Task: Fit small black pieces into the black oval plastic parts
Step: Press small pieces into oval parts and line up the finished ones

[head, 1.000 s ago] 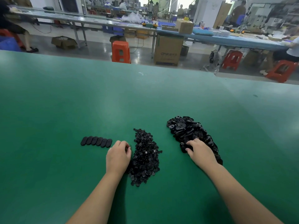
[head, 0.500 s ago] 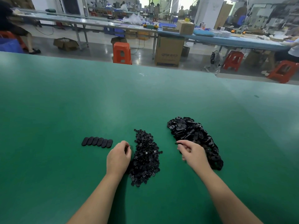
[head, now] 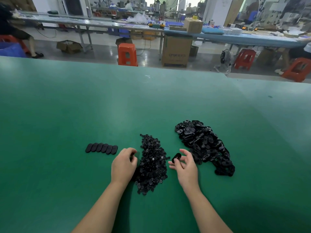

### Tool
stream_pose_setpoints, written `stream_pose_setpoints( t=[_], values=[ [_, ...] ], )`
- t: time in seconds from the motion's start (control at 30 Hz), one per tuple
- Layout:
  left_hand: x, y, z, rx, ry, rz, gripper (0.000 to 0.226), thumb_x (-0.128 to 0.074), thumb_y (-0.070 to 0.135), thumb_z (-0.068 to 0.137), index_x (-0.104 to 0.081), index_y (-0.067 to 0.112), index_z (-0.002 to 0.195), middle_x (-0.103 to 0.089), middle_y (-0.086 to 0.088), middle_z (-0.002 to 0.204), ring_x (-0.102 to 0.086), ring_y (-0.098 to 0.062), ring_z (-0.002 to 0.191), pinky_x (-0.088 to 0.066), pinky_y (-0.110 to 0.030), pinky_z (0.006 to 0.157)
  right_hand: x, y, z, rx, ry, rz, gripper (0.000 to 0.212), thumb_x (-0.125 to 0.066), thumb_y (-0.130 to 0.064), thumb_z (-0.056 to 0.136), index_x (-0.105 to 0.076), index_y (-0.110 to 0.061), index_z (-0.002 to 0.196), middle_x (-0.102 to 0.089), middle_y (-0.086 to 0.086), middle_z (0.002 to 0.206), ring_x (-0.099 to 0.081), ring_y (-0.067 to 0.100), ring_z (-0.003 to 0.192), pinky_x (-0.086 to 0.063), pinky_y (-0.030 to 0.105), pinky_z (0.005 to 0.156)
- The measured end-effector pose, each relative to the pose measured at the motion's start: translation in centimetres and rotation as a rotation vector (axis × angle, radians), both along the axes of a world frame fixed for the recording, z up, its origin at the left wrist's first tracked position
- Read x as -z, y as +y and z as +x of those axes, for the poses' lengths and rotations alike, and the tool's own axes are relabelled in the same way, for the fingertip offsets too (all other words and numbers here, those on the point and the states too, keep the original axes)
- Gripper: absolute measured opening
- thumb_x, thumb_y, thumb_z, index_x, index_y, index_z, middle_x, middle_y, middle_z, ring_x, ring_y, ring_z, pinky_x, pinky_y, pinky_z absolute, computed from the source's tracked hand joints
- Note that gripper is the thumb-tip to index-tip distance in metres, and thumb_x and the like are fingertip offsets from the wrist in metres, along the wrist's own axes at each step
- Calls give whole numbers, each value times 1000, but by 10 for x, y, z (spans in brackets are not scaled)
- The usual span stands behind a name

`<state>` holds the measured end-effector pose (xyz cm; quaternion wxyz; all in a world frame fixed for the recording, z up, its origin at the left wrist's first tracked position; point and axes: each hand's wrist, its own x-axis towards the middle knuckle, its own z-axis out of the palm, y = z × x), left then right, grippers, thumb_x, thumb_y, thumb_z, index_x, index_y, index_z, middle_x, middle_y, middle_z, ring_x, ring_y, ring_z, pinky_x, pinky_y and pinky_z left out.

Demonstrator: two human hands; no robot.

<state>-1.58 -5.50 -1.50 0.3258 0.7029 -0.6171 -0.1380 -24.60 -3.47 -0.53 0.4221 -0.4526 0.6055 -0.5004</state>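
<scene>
Now that the right hand (head: 186, 166) has lifted clear of the oval-part heap (head: 204, 145) at two o'clock, its fingers pinch one oval part (head: 176, 157); the left hand (head: 123, 163), fingers curled, contents hidden, waits beside the small-piece pile (head: 152, 163), so fitting looks imminent.

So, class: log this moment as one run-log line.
right hand: pinches oval part | left hand: at small-piece pile | finished row: left | fit: not yet

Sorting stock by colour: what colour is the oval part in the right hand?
Black, seen in the head view: the oval part pinched by the right hand.
</scene>
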Motion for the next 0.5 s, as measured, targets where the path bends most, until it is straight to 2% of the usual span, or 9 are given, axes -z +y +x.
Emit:
stream_pose_setpoints(
  t=[0.1,0.2,0.33,0.4,0.5],
  values=[
    [1,1,0,-9,25,-18,26,-61,9,94,-70,18,117,-68,10,102,-55,-2,68,-43,-20,62,0,-1,-1,-8,-17,13,22,-58,-6,101,-58,-27,109,-71,5,101,-77,13,84,-62,29,79],
    [0,1,0,-16,27,-21,20,-62,10,95,-72,16,111,-70,8,103,-60,-5,77,-46,-21,68,2,0,-2,-3,-50,16,10,-59,-9,102,-56,-19,103,-76,3,94,-77,14,86,-62,31,79],
    [0,0,0,-31,38,-22,16,-63,11,94,-73,17,105,-69,9,101,-58,-4,78,-42,-19,67,4,0,-2,-7,-60,16,4,-60,-15,102,-57,-15,99,-76,-1,89,-77,15,85,-61,33,77],
    [1,0,1,-35,46,-27,15,-64,12,94,-74,18,104,-67,11,99,-58,-4,79,-42,-18,67,4,2,-3,-10,-25,6,5,-65,-19,100,-62,-16,97,-75,-1,82,-75,12,76,-61,30,72],
    [1,0,1,-34,67,-35,16,-64,12,95,-75,19,104,-67,12,97,-59,-3,80,-45,-19,70,5,4,-4,-14,6,-4,6,-67,-22,98,-70,-24,94,-69,-1,67,-61,12,54,-53,29,54]
  ],
)
